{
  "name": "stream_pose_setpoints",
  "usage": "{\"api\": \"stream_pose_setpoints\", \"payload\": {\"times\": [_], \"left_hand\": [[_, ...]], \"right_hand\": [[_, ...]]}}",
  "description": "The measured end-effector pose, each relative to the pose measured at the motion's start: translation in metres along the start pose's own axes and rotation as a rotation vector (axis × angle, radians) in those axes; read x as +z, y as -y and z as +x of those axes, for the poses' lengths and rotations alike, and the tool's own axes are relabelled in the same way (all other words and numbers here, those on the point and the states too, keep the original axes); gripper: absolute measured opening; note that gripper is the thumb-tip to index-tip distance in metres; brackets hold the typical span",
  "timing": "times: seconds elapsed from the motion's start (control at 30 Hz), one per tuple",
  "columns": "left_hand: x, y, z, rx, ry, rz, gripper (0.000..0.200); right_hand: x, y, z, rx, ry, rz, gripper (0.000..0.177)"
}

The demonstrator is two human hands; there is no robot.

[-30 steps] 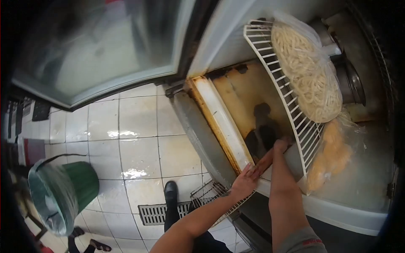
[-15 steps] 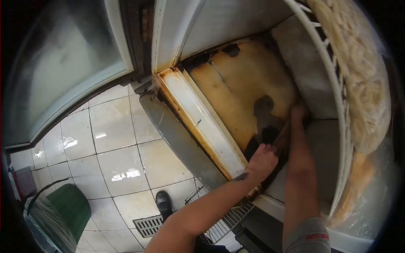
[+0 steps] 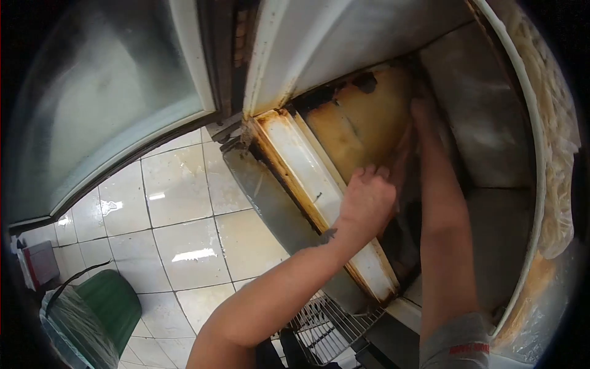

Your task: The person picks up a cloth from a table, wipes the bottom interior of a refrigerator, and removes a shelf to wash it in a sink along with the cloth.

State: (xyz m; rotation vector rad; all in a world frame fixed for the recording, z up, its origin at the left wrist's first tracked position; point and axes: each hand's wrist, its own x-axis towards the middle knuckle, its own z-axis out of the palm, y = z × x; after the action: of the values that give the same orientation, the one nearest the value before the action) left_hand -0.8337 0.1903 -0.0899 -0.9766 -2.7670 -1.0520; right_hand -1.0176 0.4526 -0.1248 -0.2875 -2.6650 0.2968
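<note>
A stained yellow-brown sheet [image 3: 350, 126] lies on the floor of a fridge-like cabinet, its near and right part lifted and curled. My left hand [image 3: 367, 195] grips the near edge of this sheet with curled fingers. Deeper in, by the right wall, my right hand [image 3: 423, 114] is at the sheet's far right edge; its fingers are mostly hidden and blurred. Beneath the raised part, a dark, wet-looking floor shows next to the right forearm. The rusty white front sill [image 3: 307, 181] runs along the sheet's left side.
A glass door [image 3: 117, 111] stands open at the left above wet floor tiles [image 3: 184, 246]. A white wire rack [image 3: 531, 154] with a plastic-bagged pale mass [image 3: 556, 178] curves along the right. Below are a metal grid shelf [image 3: 332, 332] and, at lower left, a green bin [image 3: 107, 307].
The near right part of the sheet has been lifted and curled over, hiding its dark patches. My left hand moved up and slightly left; my right hand moved farther in. The view shifted too.
</note>
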Motion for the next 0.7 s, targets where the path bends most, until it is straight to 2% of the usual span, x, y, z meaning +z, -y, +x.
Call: {"api": "stream_pose_setpoints", "payload": {"times": [0.13, 0.17, 0.27, 0.33, 0.4, 0.47, 0.67, 0.7], "left_hand": [[-0.022, 0.028, -0.006, -0.040, -0.068, 0.012, 0.013], [-0.026, 0.034, -0.009, -0.050, -0.103, 0.000, 0.013], [-0.042, 0.048, -0.022, -0.050, -0.149, -0.057, 0.014], [-0.055, 0.051, -0.033, -0.068, -0.148, -0.033, 0.016], [-0.064, 0.057, -0.047, -0.102, -0.128, -0.008, 0.017], [-0.073, 0.060, -0.063, -0.129, -0.199, -0.083, 0.021], [-0.102, 0.060, -0.126, -0.249, -0.232, -0.075, 0.030], [-0.103, 0.060, -0.138, -0.284, -0.258, -0.031, 0.027]], "right_hand": [[-0.009, 0.066, -0.003, 0.040, 0.200, 0.182, 0.047], [0.001, 0.061, 0.001, -0.037, 0.198, 0.290, 0.049], [0.023, 0.065, 0.002, -0.040, 0.161, 0.362, 0.053], [0.037, 0.059, -0.005, -0.156, 0.120, 0.431, 0.052], [0.030, 0.071, -0.012, -0.219, 0.103, 0.508, 0.051], [0.018, 0.101, -0.034, -0.228, 0.116, 0.599, 0.050], [0.015, 0.156, -0.088, -0.180, -0.003, 0.405, 0.047], [0.008, 0.170, -0.100, -0.166, 0.027, 0.459, 0.047]]}}
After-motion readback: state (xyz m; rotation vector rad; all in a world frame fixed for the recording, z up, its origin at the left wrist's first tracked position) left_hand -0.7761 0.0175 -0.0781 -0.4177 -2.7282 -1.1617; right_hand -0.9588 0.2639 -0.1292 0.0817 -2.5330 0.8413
